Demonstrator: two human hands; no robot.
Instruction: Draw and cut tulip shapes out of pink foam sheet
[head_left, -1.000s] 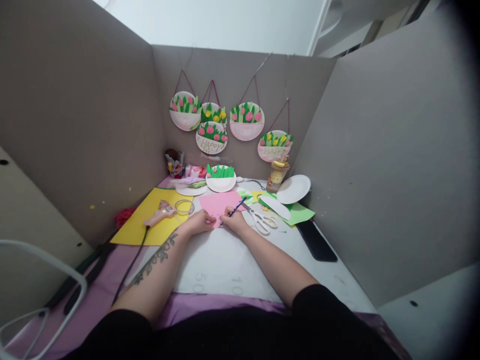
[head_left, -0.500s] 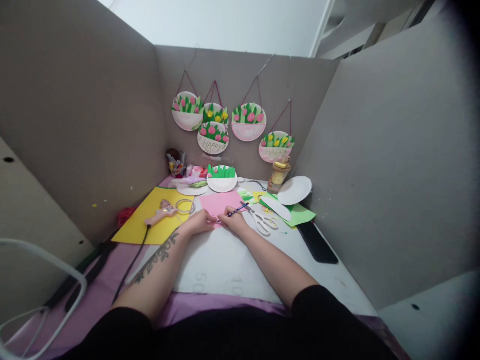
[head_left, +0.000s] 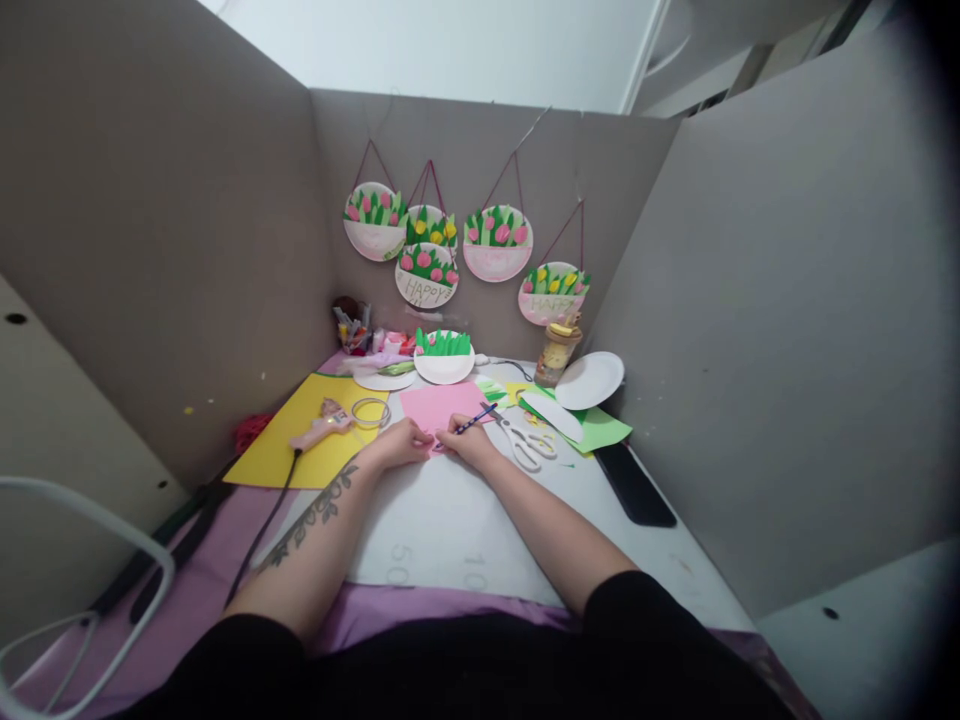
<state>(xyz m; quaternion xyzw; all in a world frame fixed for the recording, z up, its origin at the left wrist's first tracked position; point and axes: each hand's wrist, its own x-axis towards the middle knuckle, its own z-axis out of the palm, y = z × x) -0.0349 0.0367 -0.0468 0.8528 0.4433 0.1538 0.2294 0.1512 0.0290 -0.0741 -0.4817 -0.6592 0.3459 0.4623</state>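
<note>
Two hands at pink paper [head_left: 442, 403] on the table [head_left: 450, 520], right hand [head_left: 463, 438] gripping a blue pencil [head_left: 477, 417], its tip hard to make out, left hand [head_left: 406, 443] pressing the near edge, fingertips partly hidden.

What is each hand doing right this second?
Left hand: fingers pressed on the pink paper; whether it pinches anything can't be told.
Right hand: closed around a dark blue pencil, tip down at the paper.
</note>
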